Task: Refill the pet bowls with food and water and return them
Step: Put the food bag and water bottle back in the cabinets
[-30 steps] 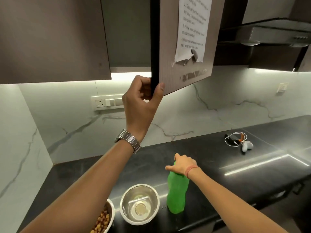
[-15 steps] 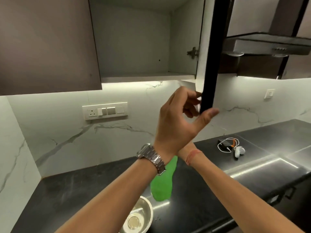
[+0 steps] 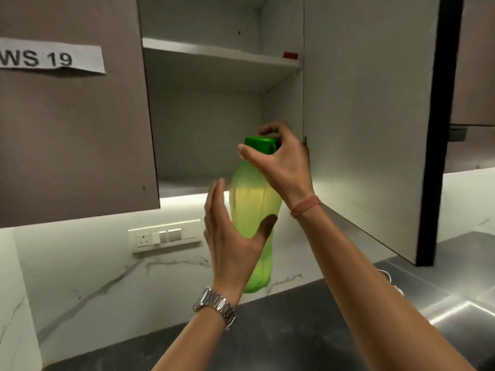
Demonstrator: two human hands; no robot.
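With the cabinet [image 3: 209, 135] open above the bench [image 3: 294, 330], the green bottle [image 3: 254, 210], raised before its lower shelf, is best kept upright, cap pinched by the right hand [image 3: 284, 167], body cupped by the spread left hand [image 3: 230, 236].

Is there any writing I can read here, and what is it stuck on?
"WS 19": on a white paper strip stuck to the closed brown cabinet door; its left edge is cut off by the frame.
The small red tag on the cabinet shelf: too small to read.
Nothing readable on the green bottle.
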